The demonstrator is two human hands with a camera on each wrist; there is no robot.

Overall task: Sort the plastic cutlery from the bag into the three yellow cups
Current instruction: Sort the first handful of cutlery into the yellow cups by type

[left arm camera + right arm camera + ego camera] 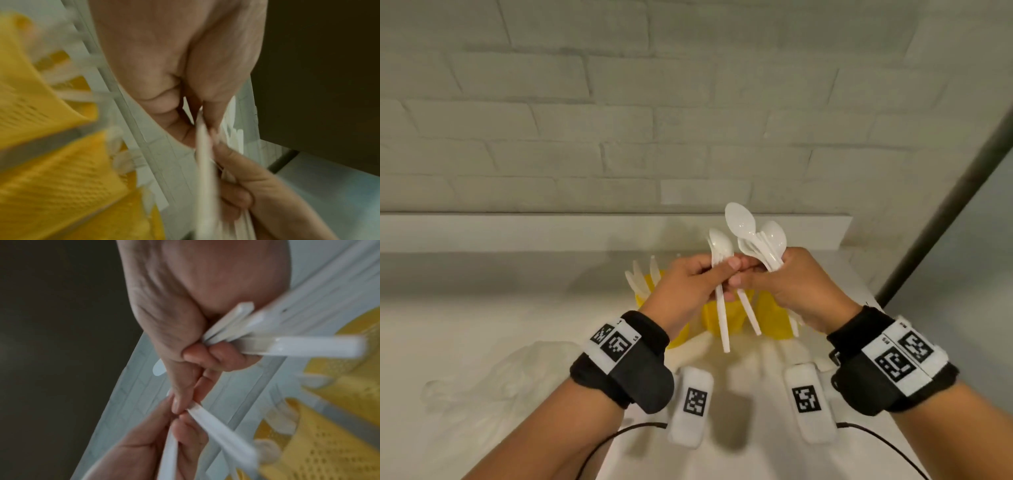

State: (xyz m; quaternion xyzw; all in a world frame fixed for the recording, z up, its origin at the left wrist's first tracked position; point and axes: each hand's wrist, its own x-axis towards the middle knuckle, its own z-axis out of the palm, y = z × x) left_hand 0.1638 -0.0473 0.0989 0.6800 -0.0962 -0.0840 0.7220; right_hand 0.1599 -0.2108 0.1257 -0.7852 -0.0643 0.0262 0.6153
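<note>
Your left hand (pixel 685 287) pinches a few spoons (pixel 720 246); your right hand (pixel 791 287) clenches a larger spoon bundle (pixel 756 236), above the yellow cups (pixel 722 315). Risk: loose handles could slip during transfer, dropping onto the bench (pixel 482 308).

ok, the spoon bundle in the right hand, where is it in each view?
Head: spoon bundle upper centre, bowls fanned above the right hand.
Left wrist: blurred white handles at bottom right; can't tell which are the bundle.
Right wrist: handles centre right, sticking out of the fist.
Shared landmark: yellow cups.
</note>
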